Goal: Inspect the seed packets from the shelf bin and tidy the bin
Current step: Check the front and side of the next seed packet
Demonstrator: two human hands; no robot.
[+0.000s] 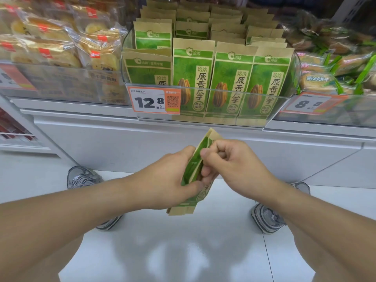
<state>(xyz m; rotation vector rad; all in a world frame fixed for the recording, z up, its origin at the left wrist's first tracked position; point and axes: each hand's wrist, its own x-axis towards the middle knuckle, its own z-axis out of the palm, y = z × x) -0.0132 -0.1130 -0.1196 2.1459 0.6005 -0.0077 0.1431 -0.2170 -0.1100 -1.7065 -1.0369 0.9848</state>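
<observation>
- I see the green-and-kraft paper seed packet (195, 163) held edge-on below the clear plastic shelf bin (211, 92), likely for inspection.
- Left hand (173, 176) fingers curl round its left face; right hand (230, 161) fingers pinch the right edge.
- Matching packets (230, 78) stand upright, well beyond my fingertips.

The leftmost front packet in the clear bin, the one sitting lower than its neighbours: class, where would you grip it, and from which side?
Probably pinch the plain brown top edge of the leftmost front packet from above. The clear bin's front wall and the price tag cover its lower part, and the packet beside it crowds its right side.
</observation>
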